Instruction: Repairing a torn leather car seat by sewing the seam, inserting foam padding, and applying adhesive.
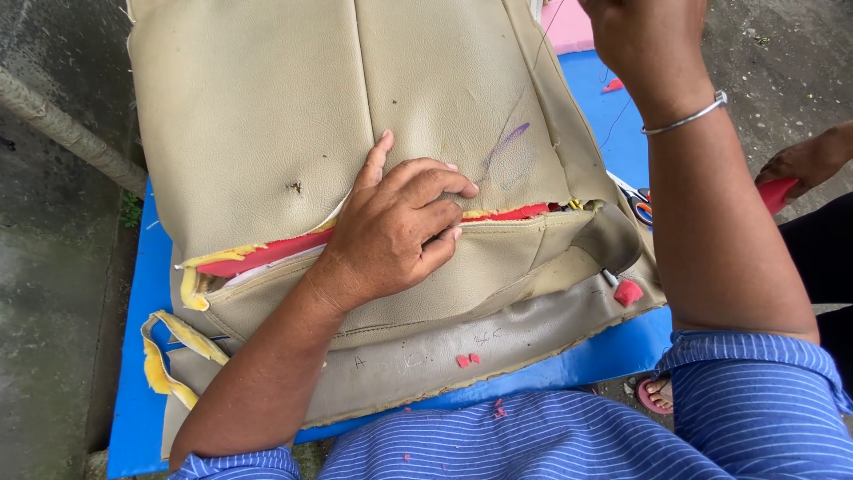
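Note:
A beige leather seat cover (267,116) lies spread over a blue board (133,391). A long torn seam (267,258) runs across it, showing red and yellow foam. My left hand (400,227) presses down on the seam, fingers curled at its edge. My right hand (644,36) is raised at the top right, fingers closed, with a thin dark thread (529,76) running down from it to the cover near a purple mark (511,142). What the fingers pinch is hidden.
Scissors (638,206) lie at the cover's right edge. Another person's hand (804,164) at the far right holds a red piece. Red foam scraps (628,292) dot the cover. A grey pipe (67,129) crosses the concrete floor on the left.

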